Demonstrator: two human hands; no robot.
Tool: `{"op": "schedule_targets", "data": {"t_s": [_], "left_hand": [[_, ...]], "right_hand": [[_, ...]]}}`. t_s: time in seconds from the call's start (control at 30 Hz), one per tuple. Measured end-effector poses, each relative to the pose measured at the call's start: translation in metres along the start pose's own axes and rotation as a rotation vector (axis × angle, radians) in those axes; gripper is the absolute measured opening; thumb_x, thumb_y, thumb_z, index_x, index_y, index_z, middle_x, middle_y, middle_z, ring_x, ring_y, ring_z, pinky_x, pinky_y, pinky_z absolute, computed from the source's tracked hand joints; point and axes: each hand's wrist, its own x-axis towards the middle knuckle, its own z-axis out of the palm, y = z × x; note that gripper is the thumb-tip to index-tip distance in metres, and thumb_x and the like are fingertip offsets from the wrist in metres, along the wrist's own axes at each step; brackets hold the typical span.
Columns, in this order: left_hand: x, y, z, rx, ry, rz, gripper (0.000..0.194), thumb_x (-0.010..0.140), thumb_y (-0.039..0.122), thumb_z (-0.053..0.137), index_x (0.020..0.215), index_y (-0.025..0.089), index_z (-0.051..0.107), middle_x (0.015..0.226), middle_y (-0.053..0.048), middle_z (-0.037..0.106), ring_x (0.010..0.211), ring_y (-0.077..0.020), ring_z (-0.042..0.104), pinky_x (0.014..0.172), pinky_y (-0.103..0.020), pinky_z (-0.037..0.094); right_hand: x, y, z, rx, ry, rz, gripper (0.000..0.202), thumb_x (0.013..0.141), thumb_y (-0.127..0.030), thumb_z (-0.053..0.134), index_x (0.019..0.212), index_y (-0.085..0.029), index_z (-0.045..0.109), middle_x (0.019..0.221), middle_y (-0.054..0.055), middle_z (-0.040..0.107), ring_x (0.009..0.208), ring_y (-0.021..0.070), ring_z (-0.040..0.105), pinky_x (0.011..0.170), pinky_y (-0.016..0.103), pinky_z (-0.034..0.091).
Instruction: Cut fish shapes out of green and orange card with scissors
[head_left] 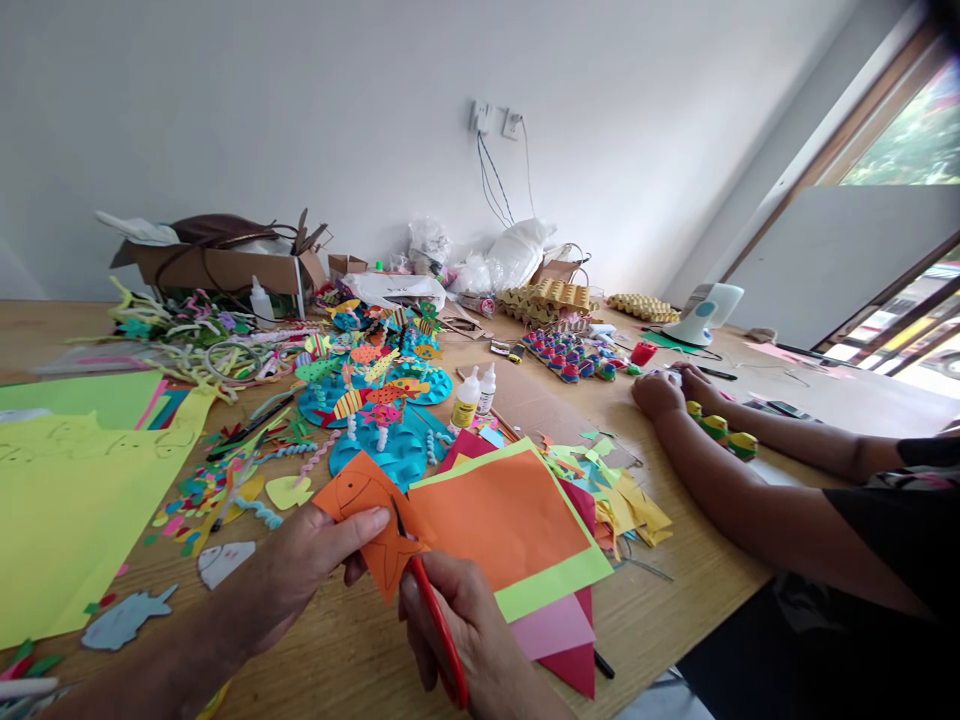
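Observation:
My left hand [311, 560] pinches a piece of orange paper [356, 492] between thumb and fingers. A fish outline is drawn on it in dark pen. In my right hand [465, 615] is a pair of red-handled scissors [435, 625], its blades at a slit in the orange paper. Beyond the hands stand blue painted bases [390, 458] with colourful paper fish [352, 403] raised on twisted stems. Beside my left wrist lie a white fish cutout [225, 562] and a grey-blue fish cutout [129, 617].
Coloured paper sheets [502, 515] lie right of my hands, with paper scraps [626, 500] beyond. Yellow sheets [82, 530] cover the left. Glue bottles [466, 400] stand mid-table. At right, a co-worker's forearms [720, 490] rest on the table. Egg cartons [551, 300] are near the wall.

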Motion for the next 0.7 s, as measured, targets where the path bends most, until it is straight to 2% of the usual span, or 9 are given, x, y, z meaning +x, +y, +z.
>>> {"op": "schedule_targets", "data": {"t_s": [0.2, 0.33, 0.5, 0.7], "left_hand": [[0.001, 0.000, -0.002, -0.023, -0.044, -0.029, 0.022, 0.080, 0.038, 0.059, 0.073, 0.017, 0.065, 0.065, 0.001, 0.059, 0.060, -0.0139, 0.050, 0.053, -0.023, 0.040], [0.002, 0.003, 0.002, -0.036, 0.006, -0.028, 0.020, 0.075, 0.038, 0.063, 0.070, 0.018, 0.064, 0.064, 0.000, 0.062, 0.058, -0.0145, 0.051, 0.052, -0.023, 0.040], [0.002, 0.003, 0.007, -0.047, 0.047, 0.040, 0.022, 0.072, 0.037, 0.064, 0.060, 0.019, 0.061, 0.053, 0.004, 0.056, 0.049, -0.0111, 0.043, 0.045, -0.020, 0.036], [0.000, 0.003, 0.010, -0.027, 0.122, 0.029, 0.022, 0.071, 0.039, 0.064, 0.062, 0.019, 0.061, 0.052, 0.003, 0.057, 0.050, -0.0141, 0.048, 0.050, -0.024, 0.039]], "right_hand": [[-0.001, 0.005, -0.005, -0.065, -0.009, -0.009, 0.055, 0.082, -0.070, 0.043, 0.060, -0.019, 0.039, 0.047, -0.007, 0.033, 0.039, 0.0054, 0.034, 0.036, 0.016, 0.026], [0.000, 0.004, -0.004, -0.040, -0.008, -0.001, 0.055, 0.079, -0.072, 0.045, 0.061, -0.019, 0.041, 0.049, -0.007, 0.035, 0.038, 0.0058, 0.035, 0.034, 0.016, 0.028], [-0.001, -0.001, -0.002, -0.037, -0.028, 0.004, 0.057, 0.078, -0.073, 0.043, 0.060, -0.019, 0.041, 0.045, -0.006, 0.038, 0.039, 0.0060, 0.037, 0.036, 0.016, 0.029], [-0.001, -0.008, 0.001, -0.041, -0.020, 0.026, 0.057, 0.078, -0.073, 0.043, 0.062, -0.019, 0.043, 0.045, -0.007, 0.038, 0.040, 0.0064, 0.039, 0.038, 0.015, 0.030]]}}
